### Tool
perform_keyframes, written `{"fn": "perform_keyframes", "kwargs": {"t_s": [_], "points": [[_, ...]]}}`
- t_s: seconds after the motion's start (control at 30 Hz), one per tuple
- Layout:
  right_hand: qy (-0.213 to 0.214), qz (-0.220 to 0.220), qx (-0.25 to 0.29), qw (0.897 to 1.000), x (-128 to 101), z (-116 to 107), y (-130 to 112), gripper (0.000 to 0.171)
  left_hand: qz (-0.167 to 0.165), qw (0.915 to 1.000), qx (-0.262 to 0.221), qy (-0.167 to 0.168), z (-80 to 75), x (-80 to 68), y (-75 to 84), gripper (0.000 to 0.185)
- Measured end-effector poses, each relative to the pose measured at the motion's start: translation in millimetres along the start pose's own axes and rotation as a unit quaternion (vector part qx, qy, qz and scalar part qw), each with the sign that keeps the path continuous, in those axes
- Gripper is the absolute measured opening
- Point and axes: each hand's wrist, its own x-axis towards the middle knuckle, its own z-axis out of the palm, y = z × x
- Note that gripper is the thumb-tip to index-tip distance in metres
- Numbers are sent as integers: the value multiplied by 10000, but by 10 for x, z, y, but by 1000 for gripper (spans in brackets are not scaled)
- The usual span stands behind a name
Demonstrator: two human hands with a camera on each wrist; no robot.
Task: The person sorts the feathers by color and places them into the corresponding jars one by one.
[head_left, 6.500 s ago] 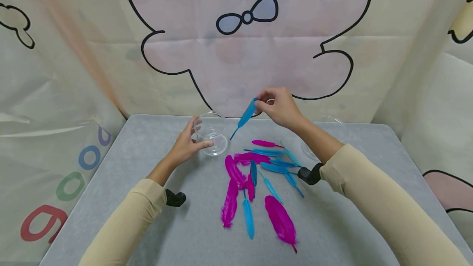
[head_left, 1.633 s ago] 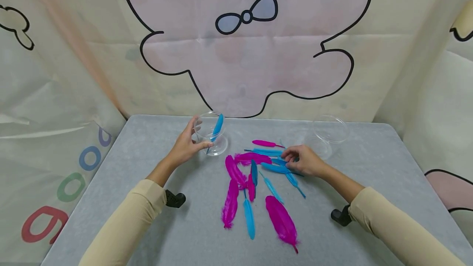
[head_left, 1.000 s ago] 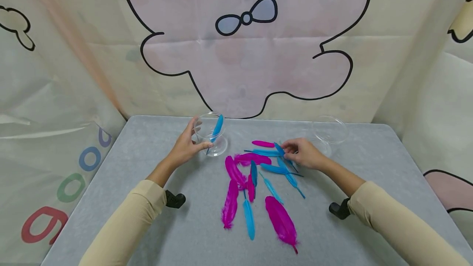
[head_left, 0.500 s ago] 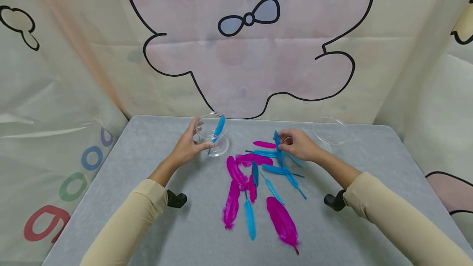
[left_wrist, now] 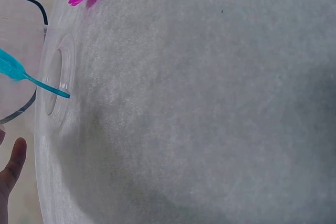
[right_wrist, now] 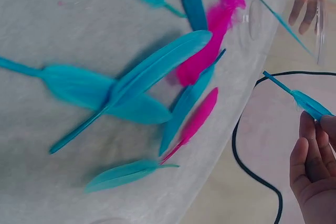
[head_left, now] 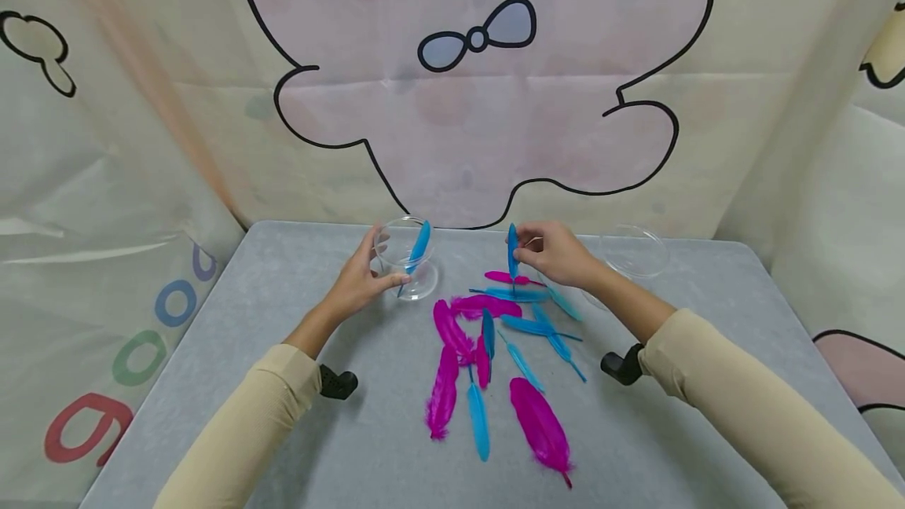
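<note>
Both hands work at the far half of the grey table (head_left: 283,415). Nearest the person, at 6 o'clock, lies a loose pile of pink feathers (head_left: 539,424) & blue feathers (head_left: 477,418), spread flat w/ some overlapping. Beyond it, at 11 o'clock, L hand (head_left: 356,281) wraps thumb & fingers round a clear cup (head_left: 404,258); one blue feather in cup (head_left: 419,245) leans inside, quill down. At 12–1 o'clock R hand (head_left: 558,254) pinches a blue feather (head_left: 512,250) betw. thumb & fingertips, held upright just above the pile. Farther out at 2 o'clock stands a 2nd clear cup (head_left: 632,252), well apart from the L one. Cartoon-print backdrop (head_left: 481,100) rises behind.
</note>
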Motion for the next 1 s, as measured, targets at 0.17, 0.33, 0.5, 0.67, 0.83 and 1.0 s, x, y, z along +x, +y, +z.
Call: {"fn": "perform_keyframes", "kwargs": {"t_s": [0.17, 0.33, 0.5, 0.67, 0.83, 1.0], "points": [[209, -150, 63, 9996, 75, 21, -114, 11, -45, 10000, 5, 19, 8, -12, 5, 102], [362, -171, 6, 9992, 151, 24, -211, 7, -30, 10000, 37, 8, 5, -18, 13, 103], [394, -295, 70, 9988, 239, 37, -309, 7, -57, 10000, -9, -1, 1, -26, 16, 102], [472, -339, 292, 9979, 320, 78, -436, 7, -61, 10000, -63, -1, 2, -34, 7, 102], [572, -335, 547, 9963, 391, 121, -522, 8, -31, 10000, -50, -22, 0, -37, 8, 103], [695, -356, 935, 9925, 472, 144, -577, 8, -52, 10000, 6, -24, 8, -30, 8, 102]]}}
